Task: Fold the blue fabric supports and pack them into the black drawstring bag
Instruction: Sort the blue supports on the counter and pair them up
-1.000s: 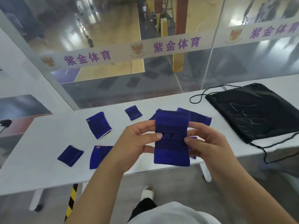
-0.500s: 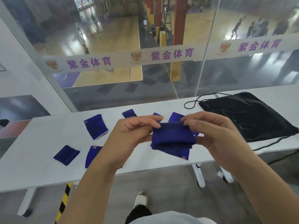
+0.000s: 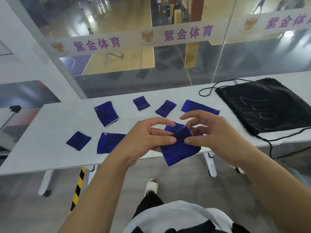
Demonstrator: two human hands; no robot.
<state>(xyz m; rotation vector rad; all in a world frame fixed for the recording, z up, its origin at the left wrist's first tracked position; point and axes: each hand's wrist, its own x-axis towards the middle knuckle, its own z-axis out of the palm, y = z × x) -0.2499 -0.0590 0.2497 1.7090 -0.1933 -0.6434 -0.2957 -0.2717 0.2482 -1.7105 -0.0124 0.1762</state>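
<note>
I hold a folded blue fabric support [image 3: 180, 148] above the table's front edge, pinched between the thumbs and fingers of my left hand [image 3: 146, 140] and my right hand [image 3: 212, 135]. Several more blue supports lie flat on the white table [image 3: 42, 148]: a large one [image 3: 106, 113] at back left, a small one [image 3: 78, 140] at front left, one [image 3: 107, 142] partly behind my left hand, and small ones [image 3: 141, 103] [image 3: 165, 108] and a long one [image 3: 199, 107] farther back. The black drawstring bag [image 3: 262, 105] lies flat at the right.
A glass wall with a printed band stands right behind the table. The bag's cords [image 3: 208, 91] loop on the table and hang over its front edge at the right. My foot in a white slipper [image 3: 151, 185] is below the table edge.
The support, held open and upright a second ago, has been folded in half and now sits lower and tilted between my hands. The view has shifted down and right.
</note>
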